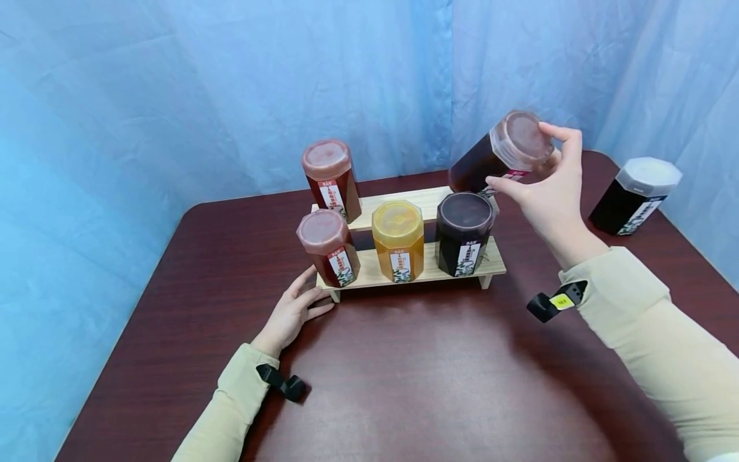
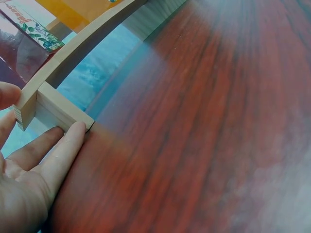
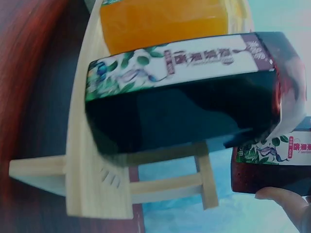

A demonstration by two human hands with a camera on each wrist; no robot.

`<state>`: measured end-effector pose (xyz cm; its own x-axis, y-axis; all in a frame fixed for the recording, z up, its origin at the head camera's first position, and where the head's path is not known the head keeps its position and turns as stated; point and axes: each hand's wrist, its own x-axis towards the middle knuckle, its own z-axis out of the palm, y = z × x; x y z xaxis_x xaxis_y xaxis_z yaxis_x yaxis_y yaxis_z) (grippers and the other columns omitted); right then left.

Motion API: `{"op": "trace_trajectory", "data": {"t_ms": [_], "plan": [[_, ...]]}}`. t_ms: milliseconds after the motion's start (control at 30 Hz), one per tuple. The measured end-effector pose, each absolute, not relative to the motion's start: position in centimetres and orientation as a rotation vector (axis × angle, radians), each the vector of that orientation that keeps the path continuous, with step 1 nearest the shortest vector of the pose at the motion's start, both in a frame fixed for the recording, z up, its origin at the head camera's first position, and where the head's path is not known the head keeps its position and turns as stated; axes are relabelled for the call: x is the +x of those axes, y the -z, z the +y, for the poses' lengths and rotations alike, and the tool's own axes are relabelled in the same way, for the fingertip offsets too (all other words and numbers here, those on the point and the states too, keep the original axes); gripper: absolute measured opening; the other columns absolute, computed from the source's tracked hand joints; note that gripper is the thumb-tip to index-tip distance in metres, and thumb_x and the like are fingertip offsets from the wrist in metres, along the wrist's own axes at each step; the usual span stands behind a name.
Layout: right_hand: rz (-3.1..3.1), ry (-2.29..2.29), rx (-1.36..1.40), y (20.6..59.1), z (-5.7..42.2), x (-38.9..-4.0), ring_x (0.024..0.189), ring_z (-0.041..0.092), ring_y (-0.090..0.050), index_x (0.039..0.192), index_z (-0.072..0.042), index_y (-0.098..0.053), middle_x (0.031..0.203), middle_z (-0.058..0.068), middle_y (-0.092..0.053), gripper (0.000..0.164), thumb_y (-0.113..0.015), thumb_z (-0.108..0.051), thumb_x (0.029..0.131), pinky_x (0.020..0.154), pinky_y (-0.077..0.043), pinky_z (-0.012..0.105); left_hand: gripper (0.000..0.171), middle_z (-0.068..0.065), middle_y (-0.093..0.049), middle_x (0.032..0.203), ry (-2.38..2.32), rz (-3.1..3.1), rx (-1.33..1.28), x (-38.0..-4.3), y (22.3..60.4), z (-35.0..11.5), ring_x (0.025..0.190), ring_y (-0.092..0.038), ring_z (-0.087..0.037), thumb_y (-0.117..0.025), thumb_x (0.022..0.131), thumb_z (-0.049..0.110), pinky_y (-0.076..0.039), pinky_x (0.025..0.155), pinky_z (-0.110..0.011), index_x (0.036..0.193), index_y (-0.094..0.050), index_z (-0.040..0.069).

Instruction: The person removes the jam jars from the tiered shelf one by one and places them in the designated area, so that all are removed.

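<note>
My right hand (image 1: 559, 196) grips a jar of dark red contents (image 1: 479, 160) at its lid, thumb on one side and fingers on the other. The jar leans with its lid toward the hand, its base over the right end of the rack's upper tier (image 1: 424, 203). Lower left, my left hand (image 1: 291, 316) touches the end of the two-tier wooden rack (image 1: 493, 258), its fairly straight fingertips (image 2: 75, 133) against the rack's leg (image 2: 63, 107). A red jar (image 1: 340, 260), a yellow jar (image 1: 412, 256) and a near-black jar (image 1: 453, 247) stand on the lower tier.
Another red jar (image 1: 346, 189) stands at the upper tier's left end. Off to the right on the dark wooden table (image 1: 404, 359) is a dark jar with a white lid (image 1: 618, 205). A blue curtain (image 1: 260, 96) hangs behind and around the table.
</note>
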<state>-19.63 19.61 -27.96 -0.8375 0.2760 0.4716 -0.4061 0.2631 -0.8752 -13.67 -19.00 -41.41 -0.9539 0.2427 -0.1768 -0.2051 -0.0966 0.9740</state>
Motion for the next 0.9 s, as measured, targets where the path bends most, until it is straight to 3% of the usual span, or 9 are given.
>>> {"op": "trace_trajectory", "data": {"t_ms": [333, 533, 900], "plan": [[-1.955, -1.659, 0.104, 29.1, 21.2, -19.3, 0.087, 0.006, -0.058, 0.129, -0.020, -0.040, 0.110, -0.006, -0.057, 0.081, -0.079, 0.008, 0.064, 0.062, -0.046, 0.012, 0.060, -0.025, -0.033, 0.141, -2.127, 1.869, 0.040, -13.6, 41.4, -19.0, 0.107, -0.057, -0.014, -0.040, 0.099, 0.009, -0.048, 0.098, -0.045, 0.152, -0.014, 0.009], [-1.945, -1.661, 0.082, 29.3, 22.1, -19.1, 0.094, 0.008, -0.056, 0.129, -0.021, -0.040, 0.114, -0.005, -0.056, 0.082, -0.079, 0.009, 0.063, 0.068, -0.046, 0.013, 0.060, -0.026, -0.032, 0.143, -2.124, 1.872, 0.028, -13.7, 41.3, -18.9, 0.109, -0.057, -0.016, -0.039, 0.099, 0.008, -0.047, 0.099, -0.047, 0.152, -0.013, 0.009], [-1.980, -1.668, 0.013, 29.8, 24.3, -18.4, 0.088, 0.004, -0.056, 0.130, -0.021, -0.039, 0.113, -0.006, -0.056, 0.083, -0.079, 0.009, 0.064, 0.071, -0.045, 0.011, 0.059, -0.025, -0.034, 0.141, -2.138, 1.870, 0.031, -13.6, 41.3, -19.0, 0.106, -0.058, -0.014, -0.039, 0.099, 0.007, -0.048, 0.098, -0.046, 0.152, -0.014, 0.009]]}}
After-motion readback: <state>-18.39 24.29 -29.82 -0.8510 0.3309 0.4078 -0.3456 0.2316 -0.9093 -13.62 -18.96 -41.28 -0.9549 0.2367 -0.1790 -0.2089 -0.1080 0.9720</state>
